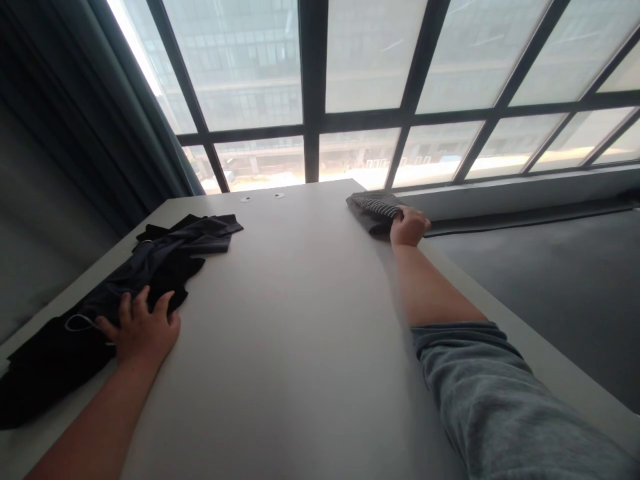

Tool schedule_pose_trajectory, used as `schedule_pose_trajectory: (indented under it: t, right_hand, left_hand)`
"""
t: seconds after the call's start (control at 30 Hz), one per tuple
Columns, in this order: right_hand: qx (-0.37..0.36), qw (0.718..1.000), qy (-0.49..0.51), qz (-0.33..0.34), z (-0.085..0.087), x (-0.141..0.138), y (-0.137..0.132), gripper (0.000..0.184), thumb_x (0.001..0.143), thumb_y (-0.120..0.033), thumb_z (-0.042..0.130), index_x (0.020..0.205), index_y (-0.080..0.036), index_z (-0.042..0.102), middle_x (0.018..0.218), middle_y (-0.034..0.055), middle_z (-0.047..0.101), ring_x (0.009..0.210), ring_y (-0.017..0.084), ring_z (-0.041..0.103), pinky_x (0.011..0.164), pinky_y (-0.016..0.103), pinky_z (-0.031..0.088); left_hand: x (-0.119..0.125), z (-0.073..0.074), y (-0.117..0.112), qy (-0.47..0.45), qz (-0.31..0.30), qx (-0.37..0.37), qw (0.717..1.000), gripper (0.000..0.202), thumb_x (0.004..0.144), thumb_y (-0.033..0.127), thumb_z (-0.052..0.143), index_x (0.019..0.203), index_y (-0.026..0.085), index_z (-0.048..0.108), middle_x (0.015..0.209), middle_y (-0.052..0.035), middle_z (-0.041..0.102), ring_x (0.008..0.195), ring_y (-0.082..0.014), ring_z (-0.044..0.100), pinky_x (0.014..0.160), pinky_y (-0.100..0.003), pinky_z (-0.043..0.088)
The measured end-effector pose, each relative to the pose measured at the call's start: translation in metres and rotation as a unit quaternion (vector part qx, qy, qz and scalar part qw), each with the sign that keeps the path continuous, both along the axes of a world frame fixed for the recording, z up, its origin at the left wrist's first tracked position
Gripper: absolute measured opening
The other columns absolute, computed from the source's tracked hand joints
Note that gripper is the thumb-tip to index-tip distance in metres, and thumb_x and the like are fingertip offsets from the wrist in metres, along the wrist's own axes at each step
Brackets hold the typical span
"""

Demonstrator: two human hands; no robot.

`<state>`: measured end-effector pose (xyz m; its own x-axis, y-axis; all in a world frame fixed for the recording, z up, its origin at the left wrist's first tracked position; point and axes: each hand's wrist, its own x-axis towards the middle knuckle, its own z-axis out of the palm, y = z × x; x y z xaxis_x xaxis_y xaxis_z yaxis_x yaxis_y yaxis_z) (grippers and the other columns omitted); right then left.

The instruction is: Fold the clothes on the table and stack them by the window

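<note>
On the left of the white table lies a loose heap of dark clothes [125, 277], black and dark grey, with a thin white drawstring [80, 323] showing. My left hand [145, 328] rests on the near edge of this heap, fingers spread. At the table's far right corner is a folded grey garment [373, 212] with white stripes on part of it. My right hand [410, 225] grips the right edge of that garment, its fingers curled round the cloth and partly hidden. What kind of garment it is, I cannot tell.
The white table [280, 347] reaches toward a large window with dark frames [314, 87]. Two small round fittings [279, 195] sit near its far edge. A dark curtain [90, 87] hangs at the left. Grey floor [550, 287] shows beyond the right edge.
</note>
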<state>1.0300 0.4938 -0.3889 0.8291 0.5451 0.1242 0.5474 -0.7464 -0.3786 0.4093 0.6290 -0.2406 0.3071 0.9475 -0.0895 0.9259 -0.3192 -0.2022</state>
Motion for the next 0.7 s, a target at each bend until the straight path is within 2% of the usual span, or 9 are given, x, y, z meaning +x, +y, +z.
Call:
schedule_pose_trajectory:
  t: [0.1,0.2,0.27,0.3,0.37,0.43,0.5,0.6,0.7]
  right_hand:
    - [0.041,0.995,0.006,0.087,0.070,-0.032,0.016,0.027,0.101,-0.027,0.048,0.103,-0.014,0.071,0.103,0.0180,0.072,0.097,0.029,0.060,0.099,0.045,0.040]
    - [0.075,0.968,0.145,0.193,0.147,-0.096,0.026,0.024,0.100,-0.036,0.055,0.082,-0.020,0.060,0.078,0.0073,0.064,0.078,0.023,0.056,0.081,0.036,0.043]
    - [0.124,0.919,0.298,0.226,0.191,-0.145,0.022,0.032,0.099,-0.044,0.058,0.076,-0.022,0.055,0.070,0.0014,0.057,0.069,0.018,0.053,0.071,0.031,0.042]
    - [0.146,0.878,0.392,0.230,0.208,-0.168,0.017,0.034,0.098,-0.049,0.059,0.077,-0.022,0.055,0.069,0.0001,0.056,0.067,0.017,0.052,0.067,0.030,0.042]
    - [0.187,0.791,0.542,0.211,0.232,-0.203,0.004,0.039,0.093,-0.058,0.064,0.082,-0.022,0.057,0.071,-0.0013,0.058,0.065,0.015,0.053,0.063,0.028,0.043]
    - [0.212,0.743,0.612,0.168,0.237,-0.220,-0.010,0.043,0.087,-0.063,0.070,0.086,-0.022,0.059,0.074,-0.0020,0.059,0.066,0.015,0.053,0.062,0.027,0.045]
    - [0.207,0.745,0.621,0.127,0.226,-0.221,-0.023,0.043,0.085,-0.063,0.072,0.086,-0.021,0.060,0.073,-0.0020,0.060,0.066,0.015,0.054,0.063,0.027,0.045]
    - [0.096,0.799,0.582,0.121,0.192,-0.203,-0.042,0.034,0.090,-0.054,0.065,0.084,-0.020,0.063,0.072,0.0008,0.063,0.067,0.017,0.057,0.065,0.029,0.046]
    - [-0.095,0.880,0.417,0.206,0.163,-0.182,-0.061,0.023,0.094,-0.036,0.061,0.081,-0.018,0.068,0.079,0.0065,0.071,0.078,0.021,0.063,0.076,0.032,0.048]
  left_hand:
    - [0.021,0.006,-0.010,-0.073,-0.075,0.029,0.994,0.031,0.095,0.029,0.061,0.122,0.022,0.074,0.156,-0.0175,0.058,0.149,-0.0477,0.045,0.115,-0.083,0.027]
    - [0.066,0.016,-0.048,-0.196,-0.182,-0.059,0.962,0.029,0.099,0.036,0.060,0.120,0.022,0.075,0.140,-0.0163,0.070,0.133,-0.0374,0.063,0.118,-0.064,0.040]
    - [0.101,0.026,-0.089,-0.282,-0.233,-0.170,0.915,0.042,0.096,0.044,0.067,0.134,0.024,0.070,0.140,-0.0148,0.071,0.130,-0.0328,0.066,0.117,-0.055,0.044]
    - [0.118,0.032,-0.111,-0.318,-0.237,-0.218,0.892,0.055,0.091,0.048,0.073,0.141,0.023,0.066,0.143,-0.0157,0.069,0.132,-0.0337,0.065,0.115,-0.053,0.047]
    - [0.143,0.044,-0.150,-0.399,-0.188,-0.269,0.856,0.067,0.081,0.050,0.081,0.140,0.023,0.066,0.139,-0.0154,0.071,0.134,-0.0372,0.063,0.114,-0.055,0.050]
    - [0.154,0.056,-0.172,-0.461,-0.092,-0.312,0.826,0.059,0.085,0.048,0.077,0.138,0.023,0.068,0.131,-0.0134,0.075,0.130,-0.0365,0.066,0.111,-0.055,0.053]
    - [0.154,0.064,-0.176,-0.497,0.002,-0.351,0.794,0.048,0.091,0.048,0.071,0.131,0.022,0.070,0.121,-0.0101,0.079,0.119,-0.0335,0.071,0.104,-0.052,0.058]
    - [0.142,0.061,-0.161,-0.504,0.069,-0.400,0.762,0.043,0.094,0.054,0.065,0.120,0.020,0.074,0.112,-0.0076,0.081,0.107,-0.0314,0.075,0.096,-0.047,0.060]
    - [0.132,0.045,-0.142,-0.473,0.098,-0.406,0.776,0.041,0.095,0.054,0.060,0.112,0.019,0.074,0.109,-0.0098,0.081,0.105,-0.0319,0.074,0.096,-0.047,0.059]
